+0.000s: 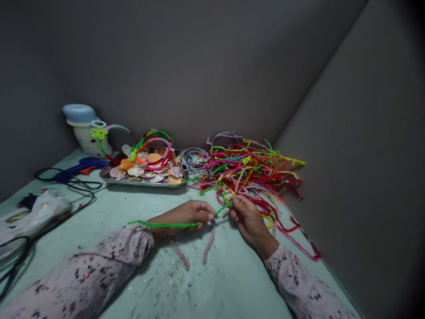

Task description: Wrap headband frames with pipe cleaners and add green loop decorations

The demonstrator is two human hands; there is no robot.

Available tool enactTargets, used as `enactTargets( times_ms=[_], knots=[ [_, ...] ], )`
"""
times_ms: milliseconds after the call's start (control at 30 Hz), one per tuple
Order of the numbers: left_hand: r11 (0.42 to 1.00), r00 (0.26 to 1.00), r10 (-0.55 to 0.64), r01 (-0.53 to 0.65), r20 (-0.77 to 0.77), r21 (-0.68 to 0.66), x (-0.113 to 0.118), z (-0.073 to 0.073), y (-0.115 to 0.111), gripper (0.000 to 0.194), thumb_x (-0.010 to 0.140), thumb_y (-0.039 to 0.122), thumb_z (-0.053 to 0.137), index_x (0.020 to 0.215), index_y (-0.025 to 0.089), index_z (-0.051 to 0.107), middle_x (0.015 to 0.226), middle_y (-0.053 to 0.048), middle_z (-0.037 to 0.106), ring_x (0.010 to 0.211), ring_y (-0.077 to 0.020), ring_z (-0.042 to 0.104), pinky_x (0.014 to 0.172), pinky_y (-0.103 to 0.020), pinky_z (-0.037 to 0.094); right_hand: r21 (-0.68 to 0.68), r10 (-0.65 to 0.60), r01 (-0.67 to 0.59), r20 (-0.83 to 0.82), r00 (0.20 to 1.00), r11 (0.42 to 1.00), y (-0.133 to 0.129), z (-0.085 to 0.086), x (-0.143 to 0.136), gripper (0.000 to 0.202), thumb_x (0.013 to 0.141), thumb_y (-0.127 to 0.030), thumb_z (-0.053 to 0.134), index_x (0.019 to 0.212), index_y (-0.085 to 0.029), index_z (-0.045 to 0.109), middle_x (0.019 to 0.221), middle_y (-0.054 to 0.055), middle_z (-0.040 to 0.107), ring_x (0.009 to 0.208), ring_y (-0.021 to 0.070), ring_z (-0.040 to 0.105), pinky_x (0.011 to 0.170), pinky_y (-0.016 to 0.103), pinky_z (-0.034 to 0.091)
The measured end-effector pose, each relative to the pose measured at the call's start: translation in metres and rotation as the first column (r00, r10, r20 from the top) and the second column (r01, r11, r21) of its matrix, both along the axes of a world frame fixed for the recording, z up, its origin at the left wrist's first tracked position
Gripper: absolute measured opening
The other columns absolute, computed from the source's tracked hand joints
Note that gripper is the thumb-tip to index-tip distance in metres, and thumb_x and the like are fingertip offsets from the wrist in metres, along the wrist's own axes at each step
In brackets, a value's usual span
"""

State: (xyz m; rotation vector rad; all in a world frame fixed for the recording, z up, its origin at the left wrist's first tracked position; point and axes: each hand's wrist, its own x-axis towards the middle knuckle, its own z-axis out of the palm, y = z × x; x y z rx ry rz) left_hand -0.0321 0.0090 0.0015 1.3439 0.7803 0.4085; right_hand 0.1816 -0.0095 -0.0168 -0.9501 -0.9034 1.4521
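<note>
A bright green pipe cleaner [175, 225] stretches between my two hands, its free end trailing left over my left wrist. My left hand [195, 212] pinches it between thumb and fingers. At its other end, my right hand [247, 217] grips it with curled fingers, in front of the pipe cleaner pile. Beneath my left hand show dull pink pipe cleaner lengths [208, 246]; whether they hang from that hand or lie on the table cannot be made out.
Behind my right hand spreads a tangled heap of coloured pipe cleaners [252, 164]. A metal tray [149, 183] holds shells and wrapped hoops. Left are a blue glue gun [79, 167], black cable [88, 195], a plastic bag [40, 212] and a blue-lidded cup [89, 137]. Grey walls enclose the table [186, 288].
</note>
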Motion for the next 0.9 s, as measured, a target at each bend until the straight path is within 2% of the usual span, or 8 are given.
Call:
enactTargets(
  times_ms=[100,367,533,767,900],
  knots=[
    [1.000,1.000,-0.008,0.008,0.005,0.020,0.0002,0.0020,-0.0004,0.034,0.076,0.042,0.067,0.098,0.017,0.062,0.067,0.004,0.053,0.046,-0.0056,0.039,0.042,-0.018,0.026,0.011,-0.033,0.033,0.010,0.999,0.999,0.0000,0.0000,-0.0013,0.021,0.073,-0.034,0.074,0.077,-0.018,0.060,0.062,-0.004,0.052,0.048,0.0055,0.043,0.041,0.016,0.032],
    [0.999,0.999,-0.027,0.028,-0.021,0.032,0.0009,0.0039,-0.0002,0.034,0.076,0.042,0.067,0.094,0.015,0.065,0.067,0.002,0.054,0.048,-0.0058,0.041,0.045,-0.018,0.029,0.037,-0.078,0.077,0.041,0.996,0.996,0.0012,-0.0033,-0.0011,0.024,0.073,-0.035,0.072,0.070,-0.019,0.055,0.060,-0.005,0.052,0.047,0.0060,0.043,0.041,0.017,0.031],
    [1.000,1.000,-0.008,0.008,-0.027,0.015,0.0019,0.0033,-0.0003,0.035,0.074,0.043,0.068,0.093,0.014,0.066,0.074,0.001,0.059,0.049,-0.0051,0.041,0.045,-0.018,0.029,0.024,-0.081,0.080,0.039,0.996,0.996,0.0017,-0.0035,-0.0002,0.023,0.071,-0.033,0.074,0.069,-0.019,0.056,0.056,-0.005,0.051,0.047,0.0061,0.042,0.042,0.017,0.032],
    [1.000,0.999,0.003,-0.003,-0.032,0.009,0.0025,0.0030,-0.0009,0.035,0.073,0.043,0.068,0.094,0.015,0.066,0.073,0.001,0.058,0.049,-0.0053,0.041,0.047,-0.019,0.030,0.007,-0.086,0.086,-0.012,0.996,0.996,0.0019,-0.0021,0.0005,0.018,0.071,-0.029,0.073,0.071,-0.017,0.059,0.059,-0.005,0.053,0.047,0.0044,0.045,0.041,0.014,0.030],
    [0.999,0.999,-0.031,0.032,-0.022,0.030,0.0015,0.0027,0.0003,0.033,0.075,0.040,0.066,0.097,0.015,0.066,0.078,0.000,0.060,0.050,-0.0053,0.041,0.047,-0.019,0.030,0.014,-0.102,0.101,0.008,0.995,0.995,0.0024,-0.0013,-0.0002,0.016,0.071,-0.027,0.071,0.070,-0.017,0.059,0.057,-0.005,0.053,0.046,0.0042,0.045,0.041,0.014,0.029]
  ],
)
